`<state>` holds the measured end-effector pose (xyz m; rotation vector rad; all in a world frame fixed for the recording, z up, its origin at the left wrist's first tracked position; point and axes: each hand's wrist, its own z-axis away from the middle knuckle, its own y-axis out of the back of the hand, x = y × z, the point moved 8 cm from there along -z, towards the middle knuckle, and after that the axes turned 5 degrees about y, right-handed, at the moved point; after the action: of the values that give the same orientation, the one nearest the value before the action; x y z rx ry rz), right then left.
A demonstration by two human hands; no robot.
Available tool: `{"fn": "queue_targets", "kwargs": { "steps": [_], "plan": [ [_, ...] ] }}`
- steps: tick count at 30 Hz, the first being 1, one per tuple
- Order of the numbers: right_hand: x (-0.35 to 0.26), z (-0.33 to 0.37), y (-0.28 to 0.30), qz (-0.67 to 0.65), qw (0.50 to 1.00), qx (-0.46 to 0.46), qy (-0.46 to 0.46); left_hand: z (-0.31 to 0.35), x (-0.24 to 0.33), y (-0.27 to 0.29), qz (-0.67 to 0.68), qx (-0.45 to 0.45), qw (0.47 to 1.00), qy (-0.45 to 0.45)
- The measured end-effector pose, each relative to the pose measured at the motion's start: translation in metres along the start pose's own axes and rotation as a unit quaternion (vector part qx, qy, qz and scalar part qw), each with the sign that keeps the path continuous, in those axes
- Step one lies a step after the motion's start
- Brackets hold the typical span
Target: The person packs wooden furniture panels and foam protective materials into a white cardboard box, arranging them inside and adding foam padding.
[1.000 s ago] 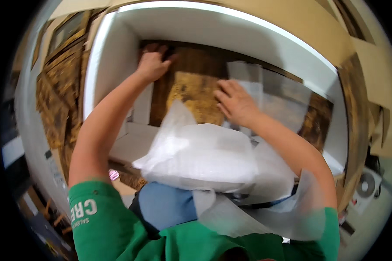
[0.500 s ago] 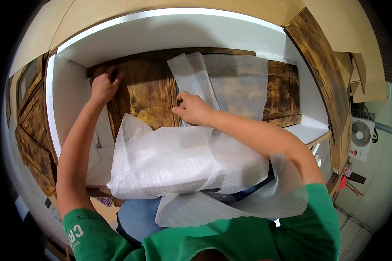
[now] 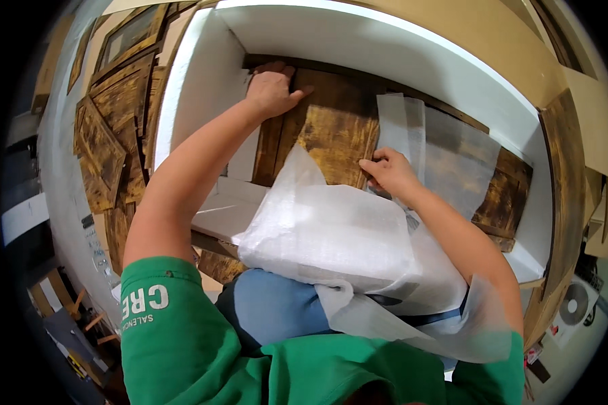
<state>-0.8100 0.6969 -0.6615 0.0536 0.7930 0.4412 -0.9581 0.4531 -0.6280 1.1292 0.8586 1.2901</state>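
A brown, wood-grained panel (image 3: 341,138) lies inside a white foam-lined box (image 3: 213,111). My left hand (image 3: 271,93) rests over the panel's far left corner, its thumb spread away from the fingers. At the panel's right edge, my right hand (image 3: 393,174) has its thumb and curled fingers closed on the rim. A translucent foam sheet (image 3: 452,148) covers much of another brown wooden piece (image 3: 505,192) farther right in the box. Bunched white foam wrap (image 3: 331,236) lies across my lap and hides the near part of the panel.
Several brown wooden panels (image 3: 115,135) are stacked on cardboard left of the box. A long brown board (image 3: 564,196) stands along the box's right side, beside cardboard (image 3: 601,121). A white fan unit (image 3: 574,304) is at the far right.
The view has turned and shifted, so the box sits farther right and tilted. Both hands keep their places at the panel's far left corner and right edge.
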Motion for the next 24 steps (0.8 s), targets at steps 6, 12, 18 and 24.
{"fn": "queue_targets", "kwargs": {
  "steps": [6, 12, 18, 24],
  "plan": [
    [-0.008, 0.006, -0.009, -0.062, 0.996, -0.06, 0.007, -0.006, -0.012, -0.005, 0.065, 0.053, 0.996, -0.007],
    [-0.007, 0.009, -0.007, -0.262, 0.962, -0.071, 0.031, -0.011, -0.023, 0.0, 0.085, -0.022, 0.995, -0.04],
    [0.007, 0.02, 0.039, -0.249, 0.964, -0.089, 0.023, -0.006, -0.011, 0.0, -0.052, -0.131, 0.99, -0.023],
    [0.013, 0.023, 0.057, -0.229, 0.968, -0.1, 0.023, -0.005, -0.018, -0.003, -0.004, -0.036, 0.999, -0.009]
  ]
}}
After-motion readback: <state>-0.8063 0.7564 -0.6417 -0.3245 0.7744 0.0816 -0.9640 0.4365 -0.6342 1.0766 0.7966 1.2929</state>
